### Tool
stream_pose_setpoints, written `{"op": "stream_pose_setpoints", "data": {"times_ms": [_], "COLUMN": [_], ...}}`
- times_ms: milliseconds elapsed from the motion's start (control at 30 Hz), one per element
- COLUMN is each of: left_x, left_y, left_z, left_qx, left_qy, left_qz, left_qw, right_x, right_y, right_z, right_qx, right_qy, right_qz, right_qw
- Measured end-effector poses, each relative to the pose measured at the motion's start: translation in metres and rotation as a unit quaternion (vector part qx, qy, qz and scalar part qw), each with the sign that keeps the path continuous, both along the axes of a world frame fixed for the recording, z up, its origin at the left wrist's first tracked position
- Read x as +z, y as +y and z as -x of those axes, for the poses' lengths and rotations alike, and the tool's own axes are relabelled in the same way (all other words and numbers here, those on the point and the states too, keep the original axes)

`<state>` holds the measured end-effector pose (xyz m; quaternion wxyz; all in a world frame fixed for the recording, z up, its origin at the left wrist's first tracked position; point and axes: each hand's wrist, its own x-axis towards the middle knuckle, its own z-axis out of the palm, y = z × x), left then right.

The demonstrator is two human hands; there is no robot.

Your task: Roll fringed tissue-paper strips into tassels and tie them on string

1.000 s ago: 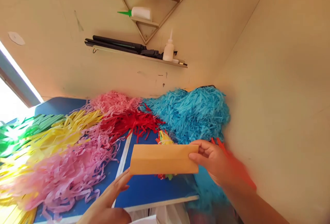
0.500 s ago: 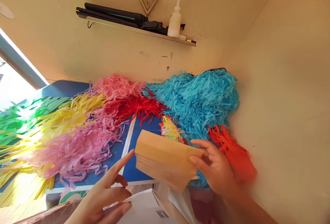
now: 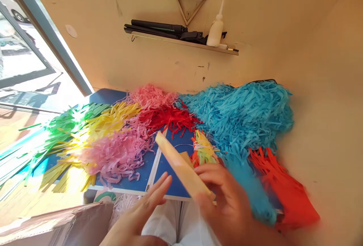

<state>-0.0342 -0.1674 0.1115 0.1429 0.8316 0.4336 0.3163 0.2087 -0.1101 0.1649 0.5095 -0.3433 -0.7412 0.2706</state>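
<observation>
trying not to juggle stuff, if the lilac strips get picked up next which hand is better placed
Left, most likely. The left hand is open, with nothing seen in it, and is nearer the lilac strips. The right hand holds the tan paper and is farther from them.

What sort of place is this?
Probably a small craft workspace: cut light-blue strips and pink strips heaped on a blue table, a nozzle-tipped bottle on the wall shelf, and a yellowish paper-like piece in the right hand.
</observation>
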Motion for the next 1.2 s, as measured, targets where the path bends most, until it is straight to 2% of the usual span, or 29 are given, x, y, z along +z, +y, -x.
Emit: {"op": "stream_pose_setpoints", "data": {"times_ms": [67, 100, 133, 200, 300, 333, 400, 467, 600, 700, 800, 900, 1067, 1200], "left_x": [0.008, 0.013, 0.017, 0.022, 0.017, 0.014, 0.007, 0.001, -0.004, -0.005, -0.007, -0.009, -0.011, -0.011], "left_y": [0.003, 0.005, 0.007, 0.010, 0.015, 0.016, 0.017, 0.017, 0.016, 0.016, 0.016, 0.016, 0.015, 0.015], "left_z": [-0.008, -0.011, -0.014, -0.019, -0.023, -0.023, -0.022, -0.020, -0.016, -0.019, -0.025, -0.031, -0.032, -0.032], "left_qx": [-0.057, -0.079, -0.096, -0.103, -0.103, -0.106, -0.115, -0.128, -0.121, -0.087, -0.092, -0.107, -0.114, -0.109], "left_qy": [-0.052, -0.079, -0.113, -0.180, -0.238, -0.244, -0.250, -0.256, -0.249, -0.231, -0.257, -0.276, -0.260, -0.249], "left_qz": [0.040, 0.060, 0.079, 0.098, 0.113, 0.123, 0.143, 0.165, 0.220, 0.254, 0.275, 0.289, 0.288, 0.285], "left_qw": [0.996, 0.992, 0.986, 0.973, 0.959, 0.956, 0.951, 0.944, 0.935, 0.935, 0.922, 0.910, 0.915, 0.919], "right_x": [-0.001, -0.003, -0.007, -0.016, -0.028, -0.029, -0.025, -0.017, -0.004, -0.003, -0.005, -0.011, -0.024, -0.028], "right_y": [0.000, 0.001, 0.002, 0.006, 0.011, 0.013, 0.017, 0.022, 0.030, 0.031, 0.031, 0.029, 0.028, 0.028], "right_z": [0.014, 0.019, 0.025, 0.032, 0.036, 0.036, 0.034, 0.031, 0.024, 0.020, 0.017, 0.015, 0.013, 0.013], "right_qx": [0.158, 0.206, 0.219, 0.163, 0.032, -0.009, -0.056, -0.031, 0.082, 0.127, 0.172, 0.192, 0.186, 0.172], "right_qy": [0.002, -0.014, -0.032, -0.071, -0.121, -0.136, -0.175, -0.218, -0.272, -0.311, -0.307, -0.259, -0.178, -0.147], "right_qz": [0.091, 0.112, 0.110, 0.055, -0.066, -0.091, -0.093, -0.031, 0.147, 0.192, 0.217, 0.200, 0.086, 0.022], "right_qw": [0.983, 0.972, 0.969, 0.983, 0.990, 0.986, 0.979, 0.975, 0.947, 0.922, 0.911, 0.925, 0.963, 0.974]}}
